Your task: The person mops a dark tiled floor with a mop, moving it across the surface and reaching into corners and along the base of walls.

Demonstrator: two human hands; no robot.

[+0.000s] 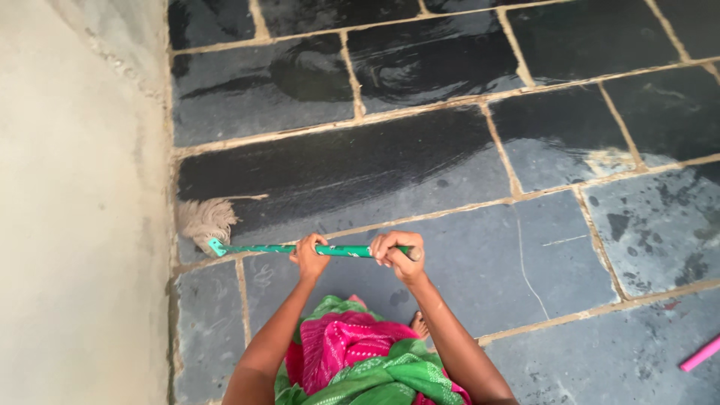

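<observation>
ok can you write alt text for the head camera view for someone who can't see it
Seen from above, a person grips a green mop handle with the left hand and right hand, its pale string mop head against the wall. The dark stone tile floor is partly wet. A pink object lies at the right edge.

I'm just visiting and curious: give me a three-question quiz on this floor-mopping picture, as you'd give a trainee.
1. True or false: both hands grip the green mop handle.
2. The pale string mop head lies beside: A) the plastered wall B) the pink stick C) the bare foot?
3. Fill in: the dark stone floor tiles ahead of the mop look ____.

Key: 1 true: left hand and right hand are both closed on it. 2 A. 3 wet.
</observation>
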